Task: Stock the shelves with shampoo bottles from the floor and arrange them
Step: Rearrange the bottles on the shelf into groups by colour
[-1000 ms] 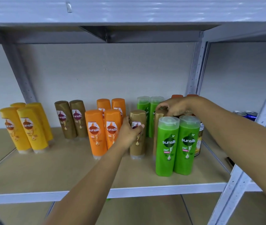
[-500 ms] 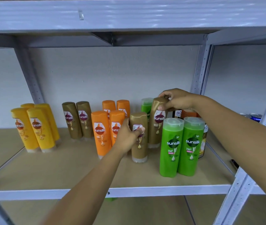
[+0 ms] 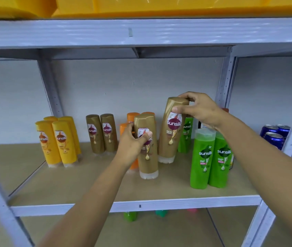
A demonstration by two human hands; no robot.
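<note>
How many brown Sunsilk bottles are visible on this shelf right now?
4. Two stand side by side at the back, one brown bottle beside another; the left hand grips a third; the right hand holds a fourth by its top. Hands may hide more.

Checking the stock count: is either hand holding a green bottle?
No, the left hand and right hand each grip a gold-brown bottle.

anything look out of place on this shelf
Two brown bottles, one in the left hand, one in the right hand, sit by the orange and green bottles, apart from the brown pair.
</note>
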